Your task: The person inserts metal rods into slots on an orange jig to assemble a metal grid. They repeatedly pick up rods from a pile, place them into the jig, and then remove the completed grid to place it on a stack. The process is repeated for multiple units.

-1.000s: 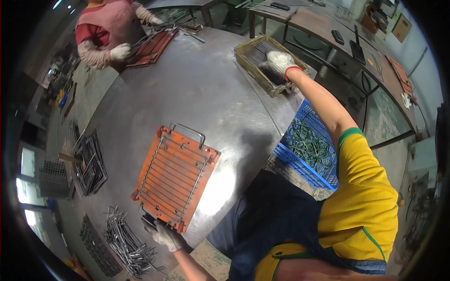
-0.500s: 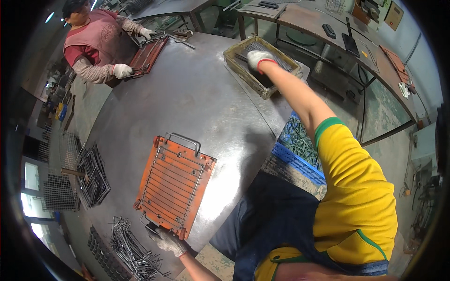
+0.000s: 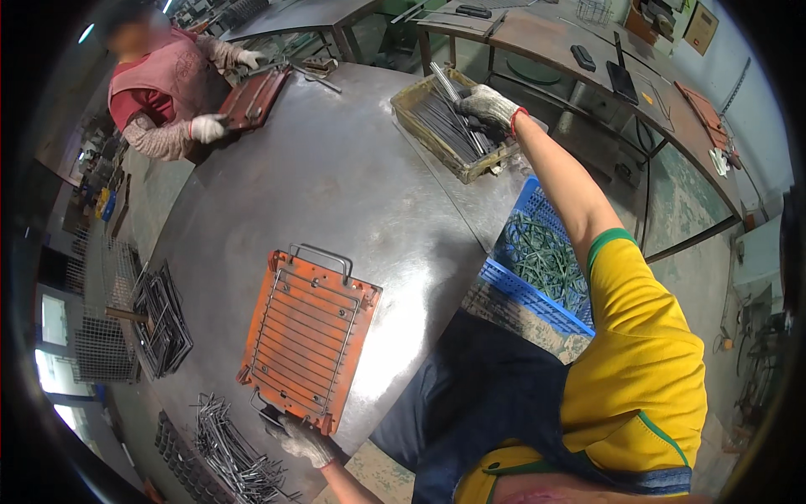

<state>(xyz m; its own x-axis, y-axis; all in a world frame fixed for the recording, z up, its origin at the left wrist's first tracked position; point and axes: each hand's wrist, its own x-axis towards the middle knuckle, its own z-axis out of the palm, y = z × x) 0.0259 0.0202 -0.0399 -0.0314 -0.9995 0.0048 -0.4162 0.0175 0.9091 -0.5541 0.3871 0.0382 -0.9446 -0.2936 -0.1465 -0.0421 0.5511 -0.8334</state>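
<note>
The gloved left hand (image 3: 306,443) gripped the near edge of the orange jig plate (image 3: 309,338), flat on the steel table (image 3: 336,176), its long axis running away toward its wire handle (image 3: 321,254). The right hand (image 3: 489,106) had shifted within the wooden tray (image 3: 417,124), fingers now closed around thin metal rods (image 3: 445,126).
</note>
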